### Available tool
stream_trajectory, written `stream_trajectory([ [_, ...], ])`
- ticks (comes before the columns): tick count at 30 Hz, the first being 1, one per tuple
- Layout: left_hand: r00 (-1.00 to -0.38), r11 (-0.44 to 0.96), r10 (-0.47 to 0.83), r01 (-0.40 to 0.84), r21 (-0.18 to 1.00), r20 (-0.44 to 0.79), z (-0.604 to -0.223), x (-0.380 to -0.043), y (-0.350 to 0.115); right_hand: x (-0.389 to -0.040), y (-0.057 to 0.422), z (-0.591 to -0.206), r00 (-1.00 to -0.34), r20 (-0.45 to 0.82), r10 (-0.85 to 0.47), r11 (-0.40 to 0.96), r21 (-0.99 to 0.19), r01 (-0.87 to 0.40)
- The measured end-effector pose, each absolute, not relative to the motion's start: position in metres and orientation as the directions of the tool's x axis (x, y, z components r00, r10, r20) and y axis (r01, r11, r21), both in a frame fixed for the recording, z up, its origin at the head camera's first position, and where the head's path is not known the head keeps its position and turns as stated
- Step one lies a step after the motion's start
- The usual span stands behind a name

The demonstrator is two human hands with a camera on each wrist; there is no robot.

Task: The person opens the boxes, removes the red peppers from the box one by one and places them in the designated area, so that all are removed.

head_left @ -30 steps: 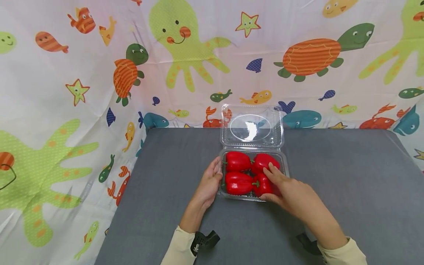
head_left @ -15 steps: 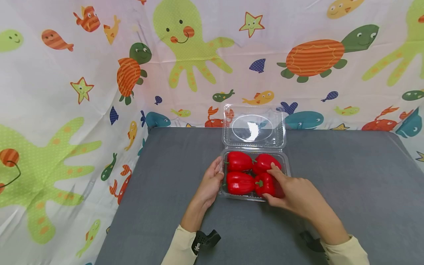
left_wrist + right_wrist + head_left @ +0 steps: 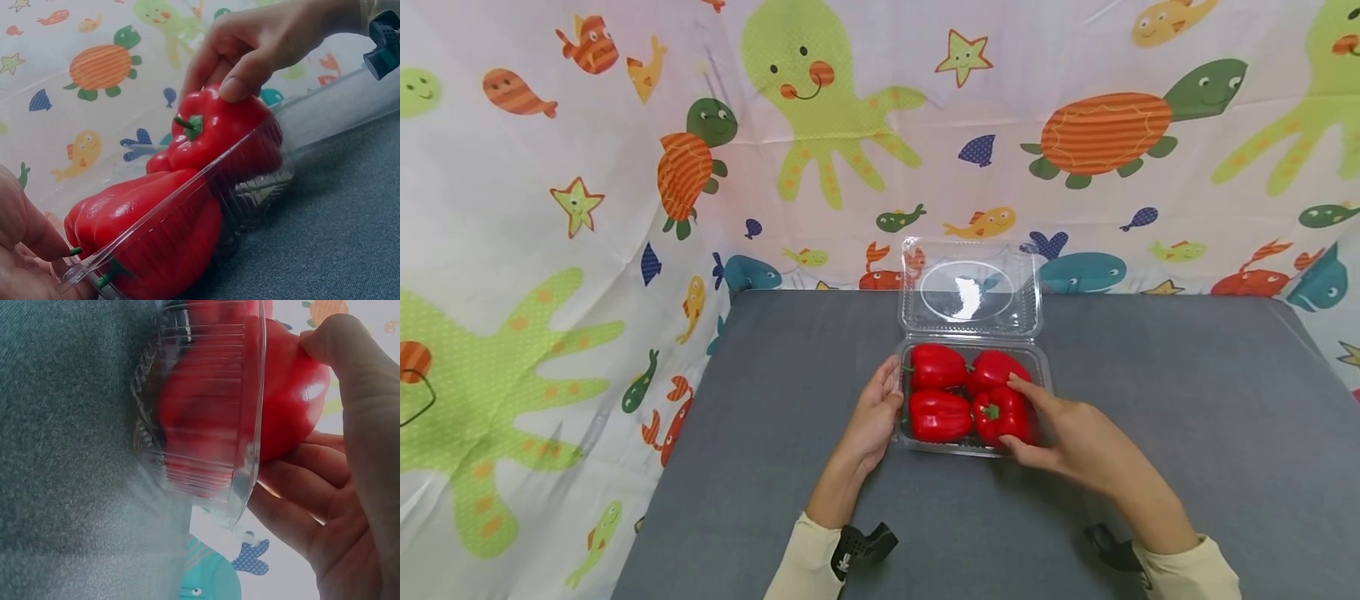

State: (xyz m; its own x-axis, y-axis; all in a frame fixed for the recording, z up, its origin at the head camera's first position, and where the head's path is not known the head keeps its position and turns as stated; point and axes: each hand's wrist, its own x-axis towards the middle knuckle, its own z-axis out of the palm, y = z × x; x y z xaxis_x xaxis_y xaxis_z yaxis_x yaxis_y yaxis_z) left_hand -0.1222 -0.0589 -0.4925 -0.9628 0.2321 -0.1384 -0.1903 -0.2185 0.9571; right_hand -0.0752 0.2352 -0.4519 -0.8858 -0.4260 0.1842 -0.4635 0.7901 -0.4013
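A clear plastic clamshell container (image 3: 936,447) lies with its lid (image 3: 966,292) raised at the back. Several red bell peppers fill its base. My left hand (image 3: 868,417) holds the container's left side, thumb at the rim, close to the near-left bell pepper (image 3: 939,416). At the near-right corner my right hand (image 3: 1078,442) grips another bell pepper (image 3: 996,414) between thumb and fingers. Its green stem points up toward the head camera, and in the left wrist view this pepper (image 3: 219,137) sits partly above the rim. The two far peppers lie on their sides.
Grey cloth (image 3: 790,400) covers the table around the container. A white curtain (image 3: 880,183) printed with sea animals hangs behind and along the left. Dark straps sit on both wrists.
My right hand has shifted slightly right, and the near-right bell pepper has turned so that its stem faces up more. The left hand keeps its place on the container.
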Motion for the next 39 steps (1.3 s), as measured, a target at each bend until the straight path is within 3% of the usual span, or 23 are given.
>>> stream_trajectory([
  [7,-0.967,-0.226,0.222,-0.173,0.959,-0.122,-0.491,-0.121,-0.059,-0.072,0.237,-0.447,-0.887,0.185,-0.423,0.763,-0.456,-0.459],
  [19,-0.967,-0.225,0.223,-0.172,0.959,-0.121,-0.491,-0.121,-0.059,-0.068,0.247,-0.423,-0.83,0.343,-0.439,0.735,-0.395,-0.552],
  [30,-0.966,-0.215,0.219,-0.182,0.96,-0.134,-0.493,-0.122,-0.059,-0.073,0.267,-0.413,-0.833,0.406,-0.377,0.802,-0.306,-0.513],
  [39,-0.967,-0.213,0.219,-0.18,0.96,-0.132,-0.494,-0.122,-0.06,-0.078,0.281,-0.411,-0.856,0.423,-0.298,0.844,-0.303,-0.443],
])
